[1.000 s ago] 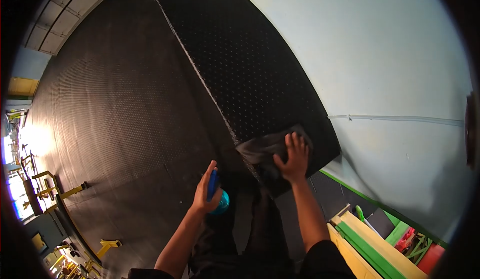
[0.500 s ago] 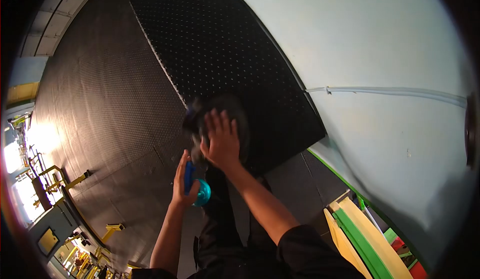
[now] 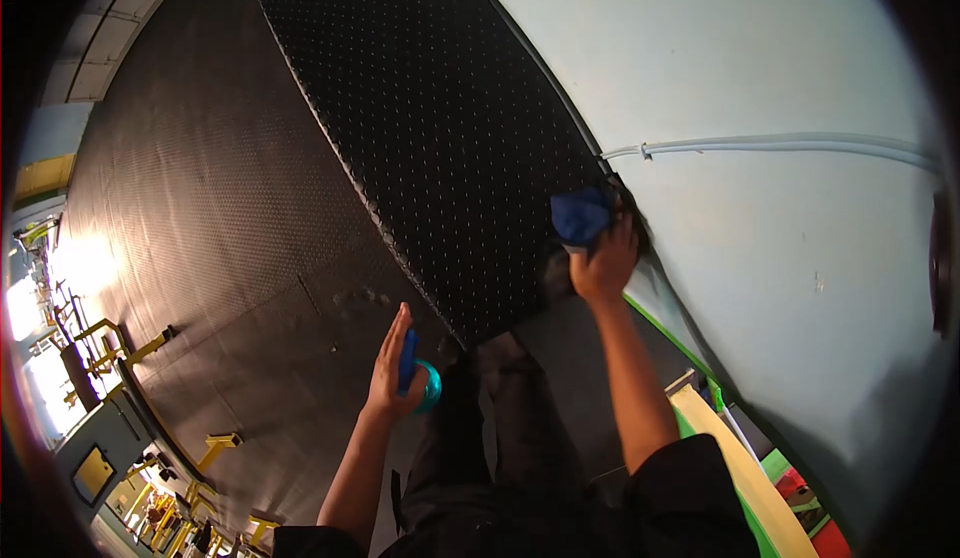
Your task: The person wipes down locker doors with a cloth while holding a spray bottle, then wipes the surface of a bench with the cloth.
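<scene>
My left hand (image 3: 388,383) is closed round a blue and teal bottle (image 3: 428,386), low in front of my legs. Farther right, my right hand (image 3: 608,258) grips a dark blue cloth (image 3: 580,216) over the right edge of a black textured mat surface (image 3: 440,138), close to the wall. Part of the cloth shows to the left of the fingers; the rest is hidden or too dark to make out.
The pale wall (image 3: 760,78) carries a cable (image 3: 780,143) on the right. A wooden and green structure (image 3: 735,448) stands at lower right. Yellow-framed equipment (image 3: 215,448) is at lower left, on the dark floor (image 3: 200,188).
My right hand has moved right, from the mat's near left part to its edge by the wall, and the blue cloth now shows there. My left hand and the bottle have shifted slightly right.
</scene>
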Demonstrator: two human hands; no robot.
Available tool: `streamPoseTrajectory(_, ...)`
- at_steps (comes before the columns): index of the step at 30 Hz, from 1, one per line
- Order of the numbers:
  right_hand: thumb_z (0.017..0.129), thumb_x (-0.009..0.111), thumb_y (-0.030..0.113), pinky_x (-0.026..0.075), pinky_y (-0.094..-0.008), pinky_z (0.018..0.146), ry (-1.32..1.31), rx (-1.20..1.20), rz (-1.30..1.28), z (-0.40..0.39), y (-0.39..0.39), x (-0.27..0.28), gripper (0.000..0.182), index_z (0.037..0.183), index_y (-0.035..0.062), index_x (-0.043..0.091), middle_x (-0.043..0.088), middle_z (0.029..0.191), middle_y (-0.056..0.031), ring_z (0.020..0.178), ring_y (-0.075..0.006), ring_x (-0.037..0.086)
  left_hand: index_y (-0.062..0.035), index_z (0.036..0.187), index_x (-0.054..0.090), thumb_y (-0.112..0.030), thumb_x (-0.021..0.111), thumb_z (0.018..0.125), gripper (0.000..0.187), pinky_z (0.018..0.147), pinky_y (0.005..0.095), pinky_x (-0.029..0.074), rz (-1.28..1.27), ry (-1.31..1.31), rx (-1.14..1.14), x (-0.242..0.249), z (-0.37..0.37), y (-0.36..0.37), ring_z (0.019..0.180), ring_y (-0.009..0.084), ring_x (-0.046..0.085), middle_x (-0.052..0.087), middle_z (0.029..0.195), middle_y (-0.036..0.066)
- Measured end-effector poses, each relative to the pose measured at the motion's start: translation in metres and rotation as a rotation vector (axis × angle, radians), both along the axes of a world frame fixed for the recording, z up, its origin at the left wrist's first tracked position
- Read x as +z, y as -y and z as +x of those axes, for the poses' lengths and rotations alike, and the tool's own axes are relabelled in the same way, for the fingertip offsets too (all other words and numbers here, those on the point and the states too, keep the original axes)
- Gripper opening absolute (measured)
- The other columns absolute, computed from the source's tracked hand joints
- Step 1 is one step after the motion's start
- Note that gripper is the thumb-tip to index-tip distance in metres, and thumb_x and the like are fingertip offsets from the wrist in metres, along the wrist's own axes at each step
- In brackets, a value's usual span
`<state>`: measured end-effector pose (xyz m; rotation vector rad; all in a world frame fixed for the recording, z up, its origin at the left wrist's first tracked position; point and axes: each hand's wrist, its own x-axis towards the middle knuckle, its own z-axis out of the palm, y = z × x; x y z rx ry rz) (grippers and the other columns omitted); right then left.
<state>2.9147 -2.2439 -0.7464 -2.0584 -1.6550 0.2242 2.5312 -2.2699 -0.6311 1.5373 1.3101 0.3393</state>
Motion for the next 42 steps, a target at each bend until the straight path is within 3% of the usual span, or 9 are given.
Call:
streamPoseTrajectory(2, 0.084, 0.060, 0.046, 0.022, -0.0673, 0.116, 0.229, -0.133, -0.076, -0.054, -0.021, 0.021, 0.063, 0.132, 0.0056, 0.062, 0.034, 0.162, -0.0197, 0.148, -0.0465, 0.031, -0.0028, 0.159, 0.027, 0.002, 0.055, 0.068, 0.095, 0.121, 0.0478, 0.032, -0.001, -0.003, -0.037, -0.004, 0.006, 0.011, 0.148, 0.0427, 0.035, 0.033, 0.161, 0.025)
streamPoseTrajectory(11, 0.076, 0.064, 0.037, 0.020, -0.0738, 0.114, -0.074, 0.346, -0.263, -0.199, 0.075, 0.043, 0.062, 0.133, 0.0117, 0.063, 0.031, 0.164, -0.0100, 0.152, -0.0379, 0.024, -0.0031, 0.158, 0.028, -0.002, 0.060, 0.069, 0.095, 0.119, 0.0480, 0.035, 0.038, 0.041, -0.045, -0.001, -0.021, 0.052, 0.147, 0.0417, 0.037, 0.034, 0.160, 0.026)
streamPoseTrajectory(15, 0.088, 0.058, 0.021, 0.030, -0.0568, 0.119, -0.381, 0.535, -0.429, -0.213, 0.167, 0.040, 0.044, 0.129, 0.0117, 0.068, 0.047, 0.154, -0.0159, 0.148, -0.0410, 0.034, -0.0052, 0.158, 0.029, -0.008, 0.067, 0.073, 0.093, 0.117, 0.0485, 0.038, 0.157, -0.041, -0.303, 0.004, -0.047, 0.082, 0.144, 0.0407, 0.040, 0.035, 0.160, 0.024)
streamPoseTrajectory(16, 0.095, 0.052, 0.015, 0.036, -0.0417, 0.118, -0.674, 0.512, -0.503, -0.214, 0.196, 0.021, 0.036, 0.126, 0.0081, 0.069, 0.059, 0.143, -0.0172, 0.139, -0.0353, 0.048, -0.0062, 0.158, 0.029, -0.011, 0.069, 0.074, 0.093, 0.117, 0.0487, 0.039, 0.189, -0.054, -0.380, 0.004, -0.054, 0.090, 0.144, 0.0401, 0.041, 0.035, 0.160, 0.023)
streamPoseTrajectory(19, 0.099, 0.047, 0.015, 0.045, -0.0347, 0.108, -1.090, 0.175, -1.031, -0.214, 0.227, 0.082, 0.035, 0.125, 0.0038, 0.068, 0.068, 0.129, -0.0127, 0.122, -0.0235, 0.063, -0.0150, 0.160, 0.028, -0.018, 0.073, 0.075, 0.096, 0.114, 0.0485, 0.042, 0.233, -0.066, -0.507, 0.015, -0.062, 0.122, 0.144, 0.0381, 0.041, 0.030, 0.163, 0.020)
streamPoseTrajectory(26, 0.101, 0.049, 0.017, 0.049, -0.0357, 0.100, -0.944, 0.208, -0.692, -0.203, 0.247, 0.172, 0.033, 0.124, 0.0032, 0.068, 0.069, 0.126, -0.0128, 0.117, -0.0215, 0.065, -0.0141, 0.156, 0.036, -0.009, 0.071, 0.079, 0.084, 0.113, 0.0465, 0.042, -0.114, 0.314, -0.598, 0.106, -0.042, 0.141, 0.141, 0.0386, 0.044, 0.045, 0.155, 0.017)
streamPoseTrajectory(33, 0.095, 0.062, 0.015, 0.048, -0.0374, 0.100, -0.907, 0.093, -0.442, -0.178, 0.254, 0.286, 0.033, 0.126, 0.0065, 0.068, 0.068, 0.121, -0.0214, 0.116, -0.0294, 0.065, -0.0187, 0.157, 0.034, -0.009, 0.069, 0.080, 0.084, 0.111, 0.0472, 0.043, 0.197, 0.385, -0.576, 0.167, -0.013, 0.128, 0.130, 0.0401, 0.053, 0.052, 0.145, 0.019)
streamPoseTrajectory(35, 0.094, 0.065, 0.016, 0.051, -0.0389, 0.095, -0.423, 0.212, -0.228, -0.161, 0.269, 0.305, 0.036, 0.129, 0.0074, 0.067, 0.067, 0.117, -0.0227, 0.110, -0.0366, 0.066, -0.0184, 0.157, 0.034, -0.009, 0.067, 0.082, 0.083, 0.112, 0.0459, 0.042, 0.065, 0.381, -0.627, 0.185, 0.001, 0.128, 0.131, 0.0377, 0.053, 0.053, 0.144, 0.018)
streamPoseTrajectory(42, 0.087, 0.067, 0.009, 0.051, -0.0451, 0.090, -0.591, -0.067, 0.088, -0.090, 0.347, 0.295, 0.040, 0.127, 0.0102, 0.070, 0.064, 0.100, -0.0176, 0.097, -0.0397, 0.064, -0.0143, 0.158, 0.033, -0.007, 0.063, 0.083, 0.081, 0.109, 0.0390, 0.042, 0.033, 0.545, -0.819, 0.199, 0.099, 0.156, 0.123, 0.0246, 0.058, 0.058, 0.136, 0.013)
